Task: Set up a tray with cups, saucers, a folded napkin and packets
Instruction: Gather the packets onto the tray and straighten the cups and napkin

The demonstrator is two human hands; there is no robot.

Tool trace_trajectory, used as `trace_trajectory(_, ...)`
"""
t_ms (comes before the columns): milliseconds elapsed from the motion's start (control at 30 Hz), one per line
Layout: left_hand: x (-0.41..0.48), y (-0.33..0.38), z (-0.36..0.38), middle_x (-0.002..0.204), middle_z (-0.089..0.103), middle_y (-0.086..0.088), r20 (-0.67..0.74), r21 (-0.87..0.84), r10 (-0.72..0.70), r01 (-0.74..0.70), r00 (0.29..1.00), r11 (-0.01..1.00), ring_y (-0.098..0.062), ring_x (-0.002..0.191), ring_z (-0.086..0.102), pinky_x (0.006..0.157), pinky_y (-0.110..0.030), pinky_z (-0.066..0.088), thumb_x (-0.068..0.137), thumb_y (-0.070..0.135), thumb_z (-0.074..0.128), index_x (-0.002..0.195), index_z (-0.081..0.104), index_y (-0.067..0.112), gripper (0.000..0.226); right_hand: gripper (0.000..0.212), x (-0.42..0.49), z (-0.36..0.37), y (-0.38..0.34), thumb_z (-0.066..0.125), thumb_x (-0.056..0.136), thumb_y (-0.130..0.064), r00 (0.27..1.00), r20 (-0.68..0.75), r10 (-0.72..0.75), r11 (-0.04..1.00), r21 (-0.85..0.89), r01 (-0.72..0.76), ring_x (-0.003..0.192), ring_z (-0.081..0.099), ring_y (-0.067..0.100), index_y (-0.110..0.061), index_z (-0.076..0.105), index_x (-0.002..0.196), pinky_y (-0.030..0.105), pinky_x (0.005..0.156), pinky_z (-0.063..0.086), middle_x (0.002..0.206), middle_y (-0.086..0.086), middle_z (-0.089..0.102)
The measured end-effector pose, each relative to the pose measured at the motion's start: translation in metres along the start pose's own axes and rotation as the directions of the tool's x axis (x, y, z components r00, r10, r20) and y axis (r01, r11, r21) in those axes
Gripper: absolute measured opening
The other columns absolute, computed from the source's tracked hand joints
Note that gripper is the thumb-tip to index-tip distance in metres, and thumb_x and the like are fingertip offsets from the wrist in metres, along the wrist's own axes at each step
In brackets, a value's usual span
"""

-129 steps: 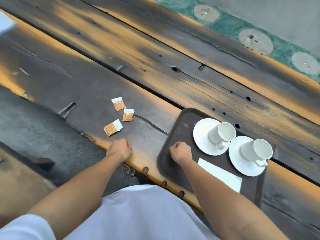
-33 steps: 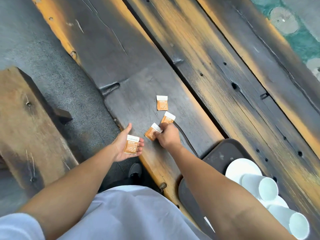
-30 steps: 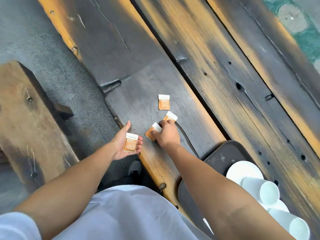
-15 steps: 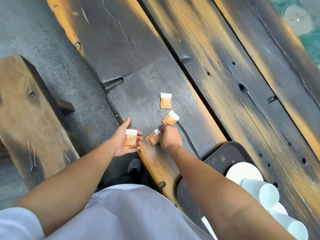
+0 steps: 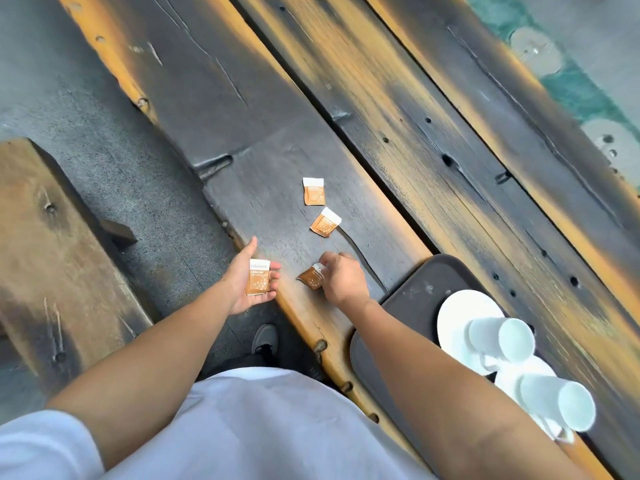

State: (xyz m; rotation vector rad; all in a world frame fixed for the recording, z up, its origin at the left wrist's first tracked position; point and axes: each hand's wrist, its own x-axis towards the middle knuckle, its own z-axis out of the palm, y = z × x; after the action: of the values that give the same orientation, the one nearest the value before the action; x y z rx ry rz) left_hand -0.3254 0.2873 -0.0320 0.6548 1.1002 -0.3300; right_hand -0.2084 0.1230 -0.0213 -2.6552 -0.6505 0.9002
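Dark plank table [image 5: 381,98], worn orange at the edges, runs diagonally, with grey floor [image 5: 69,98] and a wooden bench [image 5: 52,254] to its left. Bare planks lie open beyond the packets, and the near table edge passes right by both hands. Left hand [image 5: 239,277] is palm up, just off that edge over the floor, fingers loose and thumb out. The palm packet [image 5: 258,280] lies flat on it, white strip at top. Right hand [image 5: 343,278] is knuckles up, fingertips pinching the white end of the pinched packet [image 5: 310,278], orange body pointing toward the left hand. Cannot tell if it is lifted or touching wood. Middle packet [image 5: 325,222] and far packet [image 5: 313,191] lie loose on the table, apart. Brown tray [image 5: 408,306] sits at the near edge, right of the hands. It carries the far saucer [image 5: 453,320] with far cup [image 5: 498,339] and the near saucer [image 5: 543,368] with near cup [image 5: 557,405]. The right forearm hides the tray's near part. Packet print is too small to read.
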Motion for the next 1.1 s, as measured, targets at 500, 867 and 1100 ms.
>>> trace_trajectory(500,-0.011,-0.023,0.018,0.069,0.068,-0.007,0.063,0.186,0.024,-0.035,0.998,0.982,-0.019,0.053,0.061,0.057,-0.030,0.053,0.089,0.075,0.041,0.105,0.068,0.003,0.079,0.026,-0.057,0.002,0.016,0.049,0.099,-0.010,0.989,-0.139,-0.046,0.994,0.096,0.059,0.094,0.060,0.028,-0.014,0.069,0.115,0.024,0.077,0.038,0.100,0.003,0.050)
trace_trajectory(867,-0.018,-0.027,0.036,0.076,0.071,-0.017,0.190,0.295,-0.145,0.085,0.971,0.952,-0.026,0.060,0.069,0.057,-0.031,0.059,0.086,0.078,0.043,0.092,0.069,0.002,0.080,0.020,-0.074,0.011,-0.014,0.054,0.095,-0.005,0.991,-0.049,-0.122,0.960,0.246,0.130,0.085,0.050,0.020,-0.013,0.072,0.100,0.024,0.074,0.033,0.092,0.005,0.053)
trace_trajectory(1100,-0.012,-0.035,0.026,0.086,0.072,-0.020,0.267,0.364,-0.234,0.127,0.935,0.923,-0.033,0.076,0.073,0.077,-0.047,0.062,0.082,0.083,0.041,0.082,0.079,0.006,0.086,0.019,-0.071,0.023,-0.026,0.056,0.094,-0.008,0.993,-0.023,-0.115,0.970,0.215,0.117,0.093,0.060,0.030,-0.012,0.072,0.104,0.024,0.072,0.034,0.103,0.016,0.061)
